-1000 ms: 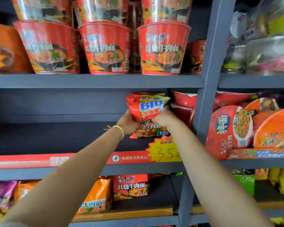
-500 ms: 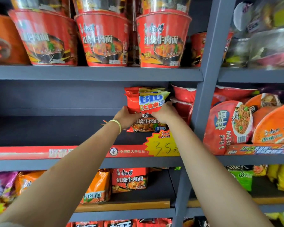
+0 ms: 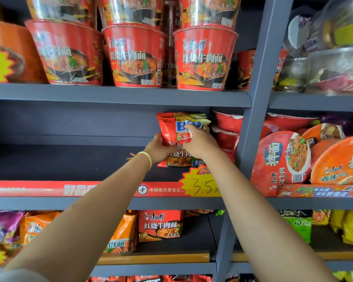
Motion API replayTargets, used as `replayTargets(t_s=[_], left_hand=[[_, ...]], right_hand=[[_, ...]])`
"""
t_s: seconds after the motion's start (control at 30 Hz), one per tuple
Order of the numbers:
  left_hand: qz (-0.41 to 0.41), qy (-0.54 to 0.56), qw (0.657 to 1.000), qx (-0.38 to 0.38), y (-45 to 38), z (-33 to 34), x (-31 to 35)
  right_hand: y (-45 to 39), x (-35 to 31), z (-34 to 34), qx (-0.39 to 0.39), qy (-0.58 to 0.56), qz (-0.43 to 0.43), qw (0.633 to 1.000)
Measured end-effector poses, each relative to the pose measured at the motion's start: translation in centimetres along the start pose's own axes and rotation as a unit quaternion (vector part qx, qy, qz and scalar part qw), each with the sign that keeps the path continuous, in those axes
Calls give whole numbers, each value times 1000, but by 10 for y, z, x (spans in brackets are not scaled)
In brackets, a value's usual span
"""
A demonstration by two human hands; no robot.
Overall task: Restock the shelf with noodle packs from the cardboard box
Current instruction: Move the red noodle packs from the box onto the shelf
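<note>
The red noodle packs (image 3: 172,127) are standing upright at the right end of the grey middle shelf (image 3: 69,161), just beside stacked red bowls (image 3: 226,127). My left hand (image 3: 158,148) is gripping their lower left edge; my right hand (image 3: 198,141) is curling over their front face.

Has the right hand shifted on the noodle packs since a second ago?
Yes. The right hand has slid up and across the front of the noodle packs, now covering the BIG lettering it sat beside earlier.

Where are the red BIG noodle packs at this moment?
The noodle packs stand on the middle shelf at its right end, gripped between left hand and right hand, beside stacked red bowls.
</note>
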State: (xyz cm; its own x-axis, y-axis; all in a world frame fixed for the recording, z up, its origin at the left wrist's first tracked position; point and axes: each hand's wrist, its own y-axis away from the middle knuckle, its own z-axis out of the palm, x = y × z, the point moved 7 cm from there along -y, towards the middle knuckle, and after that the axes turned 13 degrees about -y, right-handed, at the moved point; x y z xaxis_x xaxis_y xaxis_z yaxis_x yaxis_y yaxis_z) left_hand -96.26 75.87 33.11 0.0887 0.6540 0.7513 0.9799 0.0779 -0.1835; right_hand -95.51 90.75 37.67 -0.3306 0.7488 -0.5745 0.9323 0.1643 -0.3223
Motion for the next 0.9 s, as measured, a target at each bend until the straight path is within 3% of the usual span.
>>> replayTargets(t_s=[0.1, 0.3, 0.43, 0.57, 0.77, 0.9], left_hand=[[-10, -18, 999, 50, -4, -8, -5], [-24, -9, 999, 35, -9, -3, -7], [-39, -1, 999, 13, -11, -1, -13], [-67, -6, 996, 50, -12, -9, -24], [-40, -15, 992, 118, -1, -24, -11], [4, -54, 975, 215, 41, -71, -2]], right_hand=[[-3, 1, 1, -2, 4, 5, 1000], [-6, 7, 8, -19, -21, 11, 1000], [-3, 8, 3, 2, -34, 13, 999], [9, 0, -4, 47, -20, -6, 999], [30, -24, -14, 167, 14, -88, 982], [44, -65, -3, 190, -95, -232, 949]])
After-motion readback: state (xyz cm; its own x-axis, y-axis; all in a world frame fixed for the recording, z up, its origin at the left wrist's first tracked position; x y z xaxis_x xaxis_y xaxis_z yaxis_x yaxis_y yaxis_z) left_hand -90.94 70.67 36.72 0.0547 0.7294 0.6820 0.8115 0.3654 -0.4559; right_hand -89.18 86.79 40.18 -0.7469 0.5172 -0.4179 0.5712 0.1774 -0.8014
